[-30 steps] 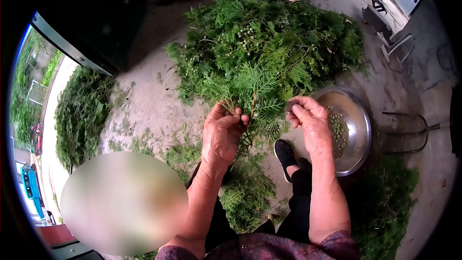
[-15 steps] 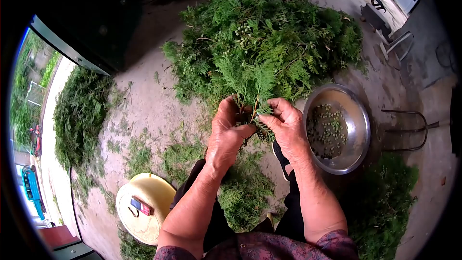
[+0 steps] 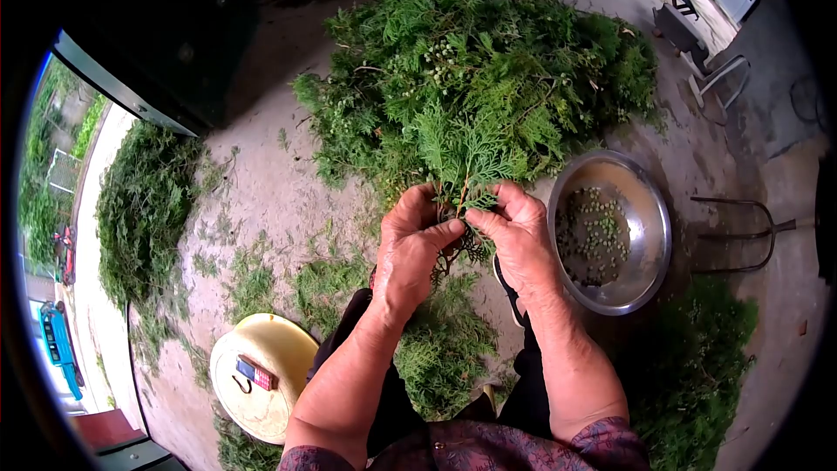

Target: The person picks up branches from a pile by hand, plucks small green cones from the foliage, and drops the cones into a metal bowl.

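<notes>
A flat-leaved green conifer sprig [image 3: 466,157] stands up between my two hands, its fronds pointing away from me. My left hand [image 3: 411,240] is closed around its lower stem, thumb pressed inward. Close beside it, my right hand [image 3: 514,222] pinches at the same sprig with thumb and forefinger; anything small between those fingertips is hidden. Behind the hands rises a large heap of cut conifer branches [image 3: 497,61], with pale green cones among the leaves. To the right sits a steel basin [image 3: 647,244] with many small green cones [image 3: 602,227] in its bottom.
A yellow upturned tub [image 3: 288,344] at lower left carries a mobile phone [image 3: 255,373]. More cut greenery lies in a left pile [image 3: 148,218], a right pile [image 3: 697,366] and between my feet [image 3: 449,349]. A bent metal frame [image 3: 767,235] lies beyond the basin.
The sprig has tilted and its fronds have spread to the right. My right hand has drawn slightly closer to my left, its fingers more curled in on the stem.
</notes>
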Motion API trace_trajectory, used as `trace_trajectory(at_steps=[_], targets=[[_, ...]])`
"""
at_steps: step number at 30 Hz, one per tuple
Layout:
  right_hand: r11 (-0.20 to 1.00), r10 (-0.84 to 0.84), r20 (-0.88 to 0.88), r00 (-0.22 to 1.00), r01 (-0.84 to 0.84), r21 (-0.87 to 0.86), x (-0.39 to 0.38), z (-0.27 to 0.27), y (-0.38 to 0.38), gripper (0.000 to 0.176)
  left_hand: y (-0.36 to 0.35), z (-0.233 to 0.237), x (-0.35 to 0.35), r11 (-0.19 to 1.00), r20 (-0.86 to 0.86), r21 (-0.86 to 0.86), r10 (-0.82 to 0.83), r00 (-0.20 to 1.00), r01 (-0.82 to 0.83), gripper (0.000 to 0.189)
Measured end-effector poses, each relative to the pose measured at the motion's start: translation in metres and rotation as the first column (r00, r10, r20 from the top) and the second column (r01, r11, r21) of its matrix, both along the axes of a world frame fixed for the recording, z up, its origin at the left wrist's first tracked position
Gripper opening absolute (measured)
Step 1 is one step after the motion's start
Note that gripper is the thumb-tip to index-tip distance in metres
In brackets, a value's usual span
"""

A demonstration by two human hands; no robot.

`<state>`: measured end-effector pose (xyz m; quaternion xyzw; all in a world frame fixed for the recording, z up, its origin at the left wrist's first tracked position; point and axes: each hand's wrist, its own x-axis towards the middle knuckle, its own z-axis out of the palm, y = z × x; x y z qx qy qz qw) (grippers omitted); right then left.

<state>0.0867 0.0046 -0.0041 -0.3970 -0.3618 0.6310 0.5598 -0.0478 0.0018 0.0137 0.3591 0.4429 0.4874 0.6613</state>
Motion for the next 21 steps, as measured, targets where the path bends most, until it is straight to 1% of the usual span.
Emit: trace_trajectory(at_steps=[2, 3, 6, 7, 8, 10, 11, 14, 16, 17, 20, 21], targets=[[0.997, -0.003, -0.140, 0.990, -0.008, -0.081, 0.001, 0.006, -0.003, 0.019, 0.002, 0.002, 0.000, 0.998, 0.175, -0.065, -0.012, 0.985, 0.024, 0.030], [0.974, -0.017, -0.229, 0.973, -0.035, -0.224, 0.004, 0.003, -0.002, 0.016, 0.004, -0.004, -0.001, 0.995, 0.215, -0.087, -0.019, 0.976, 0.038, 0.028], [0.944, -0.097, -0.400, 0.912, -0.043, -0.326, 0.008, 0.002, 0.001, 0.012, 0.003, -0.008, -0.005, 0.993, 0.253, -0.105, -0.024, 0.967, 0.052, 0.027], [0.968, -0.023, -0.485, 0.874, -0.102, -0.228, 0.014, -0.001, 0.006, 0.011, 0.003, -0.001, -0.007, 0.991, 0.257, -0.128, -0.011, 0.966, 0.045, 0.023], [0.970, -0.070, -0.503, 0.862, -0.058, -0.234, 0.017, 0.000, 0.008, 0.008, 0.003, 0.000, -0.009, 0.986, 0.235, -0.163, 0.005, 0.972, 0.035, 0.022], [0.987, -0.005, -0.473, 0.881, -0.072, -0.144, 0.021, -0.001, 0.010, 0.015, 0.004, 0.001, -0.010, 0.973, 0.191, -0.230, 0.031, 0.981, 0.014, 0.020], [0.986, 0.009, -0.457, 0.890, -0.084, -0.143, 0.020, 0.000, 0.009, 0.017, 0.003, 0.001, -0.010, 0.979, 0.194, -0.204, 0.016, 0.981, 0.024, 0.015], [0.984, 0.041, -0.388, 0.921, -0.104, -0.143, 0.014, 0.005, 0.006, 0.022, 0.002, 0.002, -0.009, 0.979, 0.178, -0.202, 0.016, 0.984, 0.020, 0.011], [0.985, 0.052, -0.318, 0.947, -0.101, -0.139, 0.009, 0.011, 0.005, 0.027, 0.002, 0.004, -0.009, 0.982, 0.092, -0.189, -0.008, 0.996, 0.026, 0.009], [0.978, 0.034, -0.281, 0.959, -0.090, -0.189, 0.007, 0.017, 0.004, 0.024, 0.001, 0.006, -0.008, 0.983, 0.049, -0.183, -0.019, 0.999, 0.028, 0.008], [0.982, 0.066, -0.209, 0.976, -0.100, -0.159, 0.007, 0.004, 0.001, 0.023, 0.001, 0.006, -0.006, 0.991, -0.013, -0.123, -0.052, 0.999, 0.050, 0.008], [0.979, 0.056, -0.209, 0.976, -0.094, -0.178, 0.006, 0.018, -0.003, 0.019, 0.000, 0.007, -0.005, 0.992, -0.031, -0.118, -0.050, 0.998, 0.046, 0.007]])
